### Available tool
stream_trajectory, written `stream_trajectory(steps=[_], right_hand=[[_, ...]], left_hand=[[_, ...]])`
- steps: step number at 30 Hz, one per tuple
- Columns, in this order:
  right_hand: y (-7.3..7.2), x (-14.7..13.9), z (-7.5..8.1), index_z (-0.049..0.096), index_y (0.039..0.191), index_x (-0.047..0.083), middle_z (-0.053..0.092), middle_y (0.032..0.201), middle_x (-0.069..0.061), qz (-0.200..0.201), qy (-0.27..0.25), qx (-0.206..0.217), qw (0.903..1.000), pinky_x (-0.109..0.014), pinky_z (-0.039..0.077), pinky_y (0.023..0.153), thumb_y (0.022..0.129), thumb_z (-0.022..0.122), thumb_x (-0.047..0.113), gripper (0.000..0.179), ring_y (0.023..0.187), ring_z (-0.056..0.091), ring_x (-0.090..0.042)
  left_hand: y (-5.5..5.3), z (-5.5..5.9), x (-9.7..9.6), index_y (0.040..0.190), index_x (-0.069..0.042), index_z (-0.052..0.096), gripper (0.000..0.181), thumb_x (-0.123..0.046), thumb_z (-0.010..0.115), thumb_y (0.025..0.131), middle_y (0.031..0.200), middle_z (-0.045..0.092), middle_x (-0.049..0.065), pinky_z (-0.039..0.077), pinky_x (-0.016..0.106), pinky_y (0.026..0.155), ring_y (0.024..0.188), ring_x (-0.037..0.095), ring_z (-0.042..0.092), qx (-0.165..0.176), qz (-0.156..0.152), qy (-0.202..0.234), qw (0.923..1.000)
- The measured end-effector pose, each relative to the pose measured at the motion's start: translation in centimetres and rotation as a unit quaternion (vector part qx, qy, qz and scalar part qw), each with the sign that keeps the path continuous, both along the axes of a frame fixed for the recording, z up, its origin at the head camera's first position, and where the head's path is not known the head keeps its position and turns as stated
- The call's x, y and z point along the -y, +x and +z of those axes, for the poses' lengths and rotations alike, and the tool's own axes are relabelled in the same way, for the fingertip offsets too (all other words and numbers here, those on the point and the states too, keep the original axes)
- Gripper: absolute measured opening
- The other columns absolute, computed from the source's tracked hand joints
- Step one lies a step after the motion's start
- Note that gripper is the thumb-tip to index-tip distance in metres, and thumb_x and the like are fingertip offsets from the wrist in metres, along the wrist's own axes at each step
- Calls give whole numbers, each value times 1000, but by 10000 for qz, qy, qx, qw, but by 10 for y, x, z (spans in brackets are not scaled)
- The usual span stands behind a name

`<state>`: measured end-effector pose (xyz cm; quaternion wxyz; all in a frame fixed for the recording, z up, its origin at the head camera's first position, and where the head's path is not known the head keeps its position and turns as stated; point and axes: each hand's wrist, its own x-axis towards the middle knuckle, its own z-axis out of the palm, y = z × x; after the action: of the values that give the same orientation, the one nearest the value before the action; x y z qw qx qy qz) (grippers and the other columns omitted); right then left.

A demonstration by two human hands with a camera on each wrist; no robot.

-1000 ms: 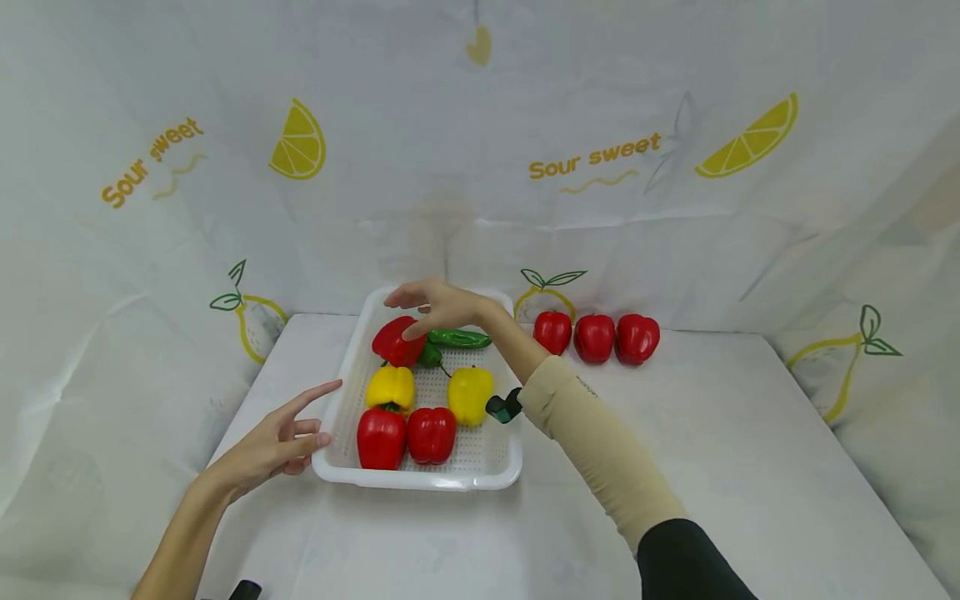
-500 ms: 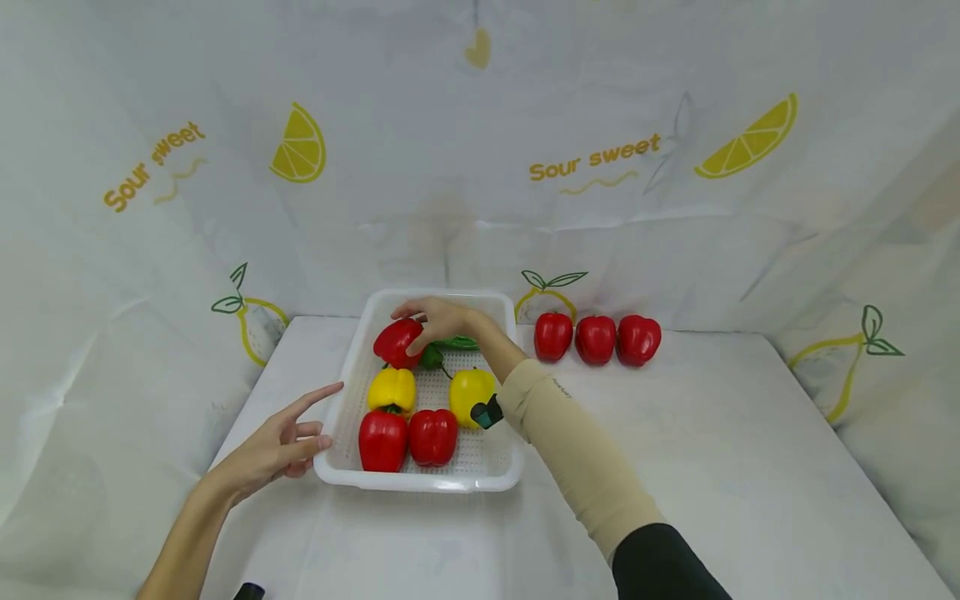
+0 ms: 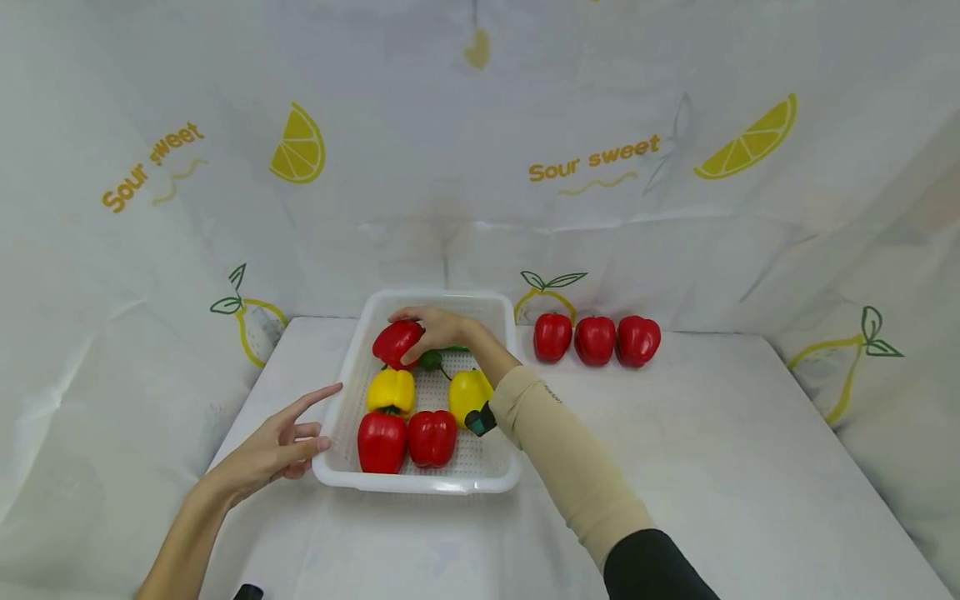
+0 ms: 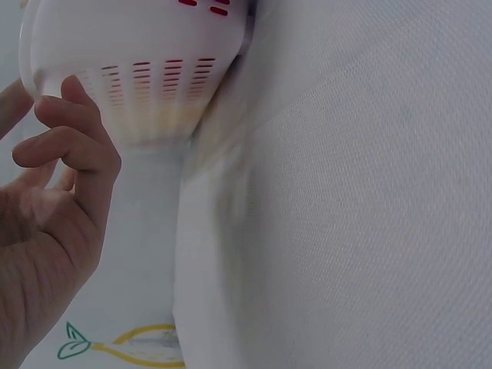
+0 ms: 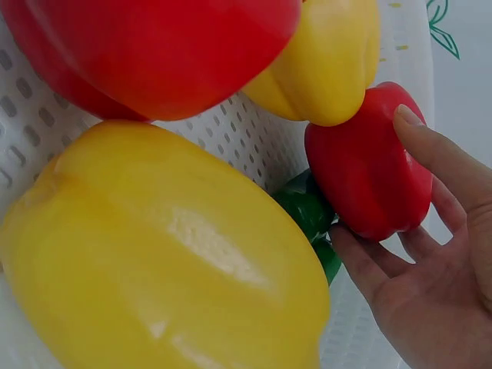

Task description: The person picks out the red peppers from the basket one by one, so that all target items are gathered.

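A white perforated basket (image 3: 420,484) holds several peppers. My right hand (image 3: 429,329) reaches to its back left and grips a red pepper (image 3: 393,342), thumb on one side and fingers on the other. In the right wrist view the same red pepper (image 5: 369,169) lies between the thumb and fingers of my right hand (image 5: 430,261), with a green pepper (image 5: 307,211) just beneath. My left hand (image 3: 288,437) rests by the basket's front left corner, fingers relaxed, forefinger stretched out. Its fingertips (image 4: 73,96) touch the basket wall (image 4: 146,46).
Two yellow peppers (image 3: 391,389) (image 3: 468,393) and two red peppers (image 3: 381,440) (image 3: 432,436) fill the basket's front. Three more red peppers (image 3: 595,338) stand in a row on the white cloth to the right, near the back wall. Printed cloth walls enclose the table.
My right hand came down from above the basket and closed round the back red pepper, hiding the long green pepper. The left hand stayed put.
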<state>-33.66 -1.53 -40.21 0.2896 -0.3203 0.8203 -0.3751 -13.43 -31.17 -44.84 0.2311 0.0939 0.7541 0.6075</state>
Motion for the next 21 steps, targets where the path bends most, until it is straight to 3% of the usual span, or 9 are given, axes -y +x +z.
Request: stream_trajectory(steps=[4,13,21], right_hand=[[0,-1,-2,45,163,15,45,167,-12,-35,-54,35,10000,-40,56,115,96,80,15,76,146,50,-31],[-2,-2,-4,47,160,13,47,165,-14,-59,-109,0,9999,-39,56,115,95,83,15,75,144,52,-32],[-1,-4,-3,48,153,13,48,163,-15,-357,-145,98,9992,-41,56,115,93,85,15,71,143,53,-32]], left_hand=[[0,2,-1,173,-26,22,77,-16,63,108,85,62,-2,33,32,53,59,16,41,8,1,14,10000],[2,2,-1,172,-25,22,76,-15,62,108,83,60,-1,28,37,53,58,19,38,-44,-23,68,10000],[1,2,-2,173,-24,22,77,-16,63,108,84,61,0,30,35,52,58,21,39,-91,-30,50,9999]])
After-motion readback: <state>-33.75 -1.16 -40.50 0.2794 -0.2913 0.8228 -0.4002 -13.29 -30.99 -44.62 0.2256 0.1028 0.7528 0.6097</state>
